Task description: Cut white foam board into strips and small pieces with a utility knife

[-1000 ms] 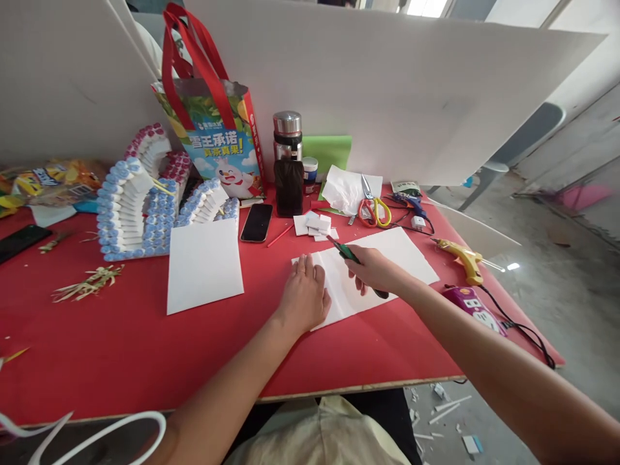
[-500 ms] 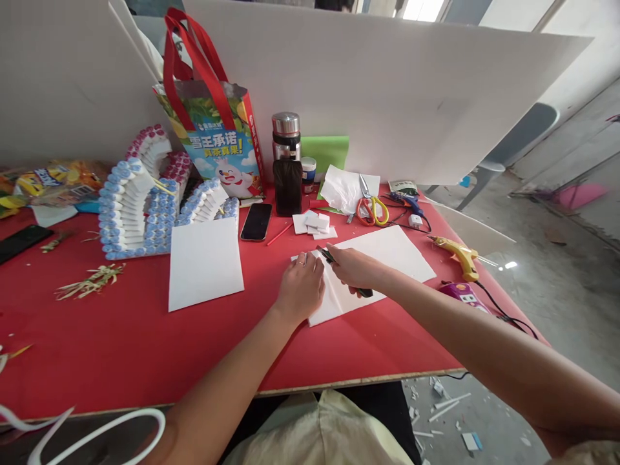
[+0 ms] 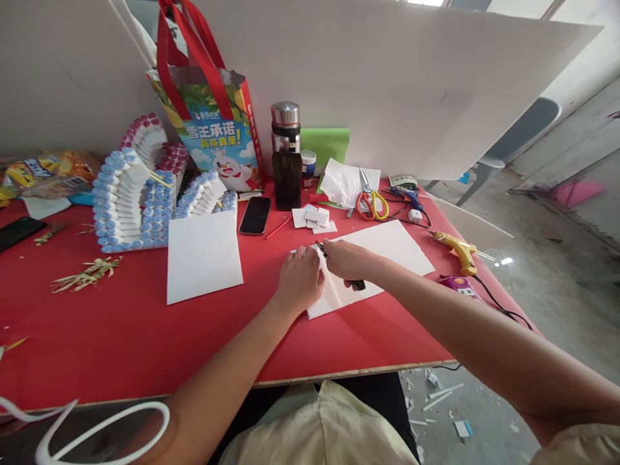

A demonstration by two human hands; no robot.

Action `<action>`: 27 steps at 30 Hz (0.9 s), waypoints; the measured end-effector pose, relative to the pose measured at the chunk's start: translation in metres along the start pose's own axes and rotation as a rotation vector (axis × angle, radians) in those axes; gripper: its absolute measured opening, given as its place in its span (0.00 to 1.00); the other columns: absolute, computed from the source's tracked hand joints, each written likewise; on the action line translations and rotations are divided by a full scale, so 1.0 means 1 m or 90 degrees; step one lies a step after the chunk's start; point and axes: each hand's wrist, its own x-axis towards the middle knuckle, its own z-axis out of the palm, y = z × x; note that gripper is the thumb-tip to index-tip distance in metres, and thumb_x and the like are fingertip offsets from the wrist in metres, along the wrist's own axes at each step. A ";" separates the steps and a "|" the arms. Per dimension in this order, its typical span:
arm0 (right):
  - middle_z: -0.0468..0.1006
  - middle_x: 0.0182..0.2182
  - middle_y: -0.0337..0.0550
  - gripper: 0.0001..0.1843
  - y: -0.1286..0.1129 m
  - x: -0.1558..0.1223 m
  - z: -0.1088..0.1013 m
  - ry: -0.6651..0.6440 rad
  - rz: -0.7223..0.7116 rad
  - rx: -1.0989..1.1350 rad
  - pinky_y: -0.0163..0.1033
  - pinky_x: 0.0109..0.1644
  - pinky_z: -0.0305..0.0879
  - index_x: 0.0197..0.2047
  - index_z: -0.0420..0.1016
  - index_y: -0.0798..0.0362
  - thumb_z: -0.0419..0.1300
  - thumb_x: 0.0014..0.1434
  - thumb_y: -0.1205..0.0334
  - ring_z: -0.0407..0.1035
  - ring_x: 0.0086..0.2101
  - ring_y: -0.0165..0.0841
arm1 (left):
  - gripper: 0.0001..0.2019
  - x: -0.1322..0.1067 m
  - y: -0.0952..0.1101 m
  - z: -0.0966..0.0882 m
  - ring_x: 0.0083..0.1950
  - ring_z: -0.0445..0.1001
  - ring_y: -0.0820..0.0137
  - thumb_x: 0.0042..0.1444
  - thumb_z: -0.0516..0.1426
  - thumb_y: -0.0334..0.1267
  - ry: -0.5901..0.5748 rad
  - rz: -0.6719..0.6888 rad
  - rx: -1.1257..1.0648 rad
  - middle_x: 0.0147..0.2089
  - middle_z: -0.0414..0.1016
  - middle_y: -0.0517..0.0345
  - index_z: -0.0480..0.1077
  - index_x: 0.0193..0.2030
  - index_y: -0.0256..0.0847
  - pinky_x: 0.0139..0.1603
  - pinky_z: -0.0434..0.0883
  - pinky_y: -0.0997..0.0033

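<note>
The right hand (image 3: 346, 259) grips a cutter (image 3: 358, 285); the white sheet (image 3: 394, 244) seems unsevered. The left hand (image 3: 299, 276) (unclenched) presses it.

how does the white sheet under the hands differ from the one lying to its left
The right sheet is pressed by the left hand, while the right hand holds a cutter over it; no hand touches the left sheet.
The right sheet looks longer from side to side; the left sheet looks closer to square.
The right sheet lies more slanted than the left sheet.
Both are white.
</note>
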 end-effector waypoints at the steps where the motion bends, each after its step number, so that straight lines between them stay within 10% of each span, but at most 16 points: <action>1: 0.78 0.38 0.60 0.15 0.001 0.000 0.002 0.005 0.001 0.010 0.37 0.16 0.64 0.54 0.61 0.63 0.45 0.66 0.70 0.69 0.14 0.31 | 0.22 0.000 0.000 0.000 0.63 0.65 0.51 0.66 0.46 0.37 0.001 -0.001 -0.002 0.61 0.69 0.38 0.65 0.62 0.29 0.60 0.63 0.54; 27: 0.78 0.33 0.55 0.40 0.042 -0.117 0.104 0.039 -0.011 -0.164 0.39 0.27 0.52 0.74 0.42 0.68 0.48 0.61 0.73 0.73 0.30 0.41 | 0.15 0.000 0.004 0.003 0.55 0.67 0.53 0.65 0.47 0.35 0.054 -0.014 -0.008 0.51 0.71 0.40 0.70 0.51 0.33 0.55 0.66 0.55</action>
